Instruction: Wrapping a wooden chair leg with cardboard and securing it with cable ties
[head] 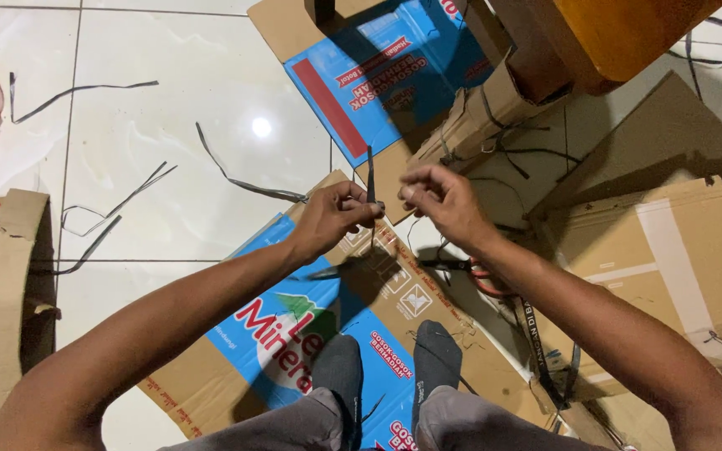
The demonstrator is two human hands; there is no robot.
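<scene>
Left hand (333, 217) pinches a thin dark plastic strap (370, 177) upright; right hand (440, 200) fingers close beside it. Strap looks light, springy, slippery; grip it near its lower end.

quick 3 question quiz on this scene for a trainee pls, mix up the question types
1. True or false: the left hand and the right hand are both at one thin dark strap that stands up between them.
2. Which lies on the flattened blue and brown carton just below the right wrist? A) a hammer B) red-handled scissors C) a tape roll
3. Fill in: more loose dark straps lie on the white ____ floor to the left of the hands.

Key: 1 true; 2 B; 3 tiled
</scene>
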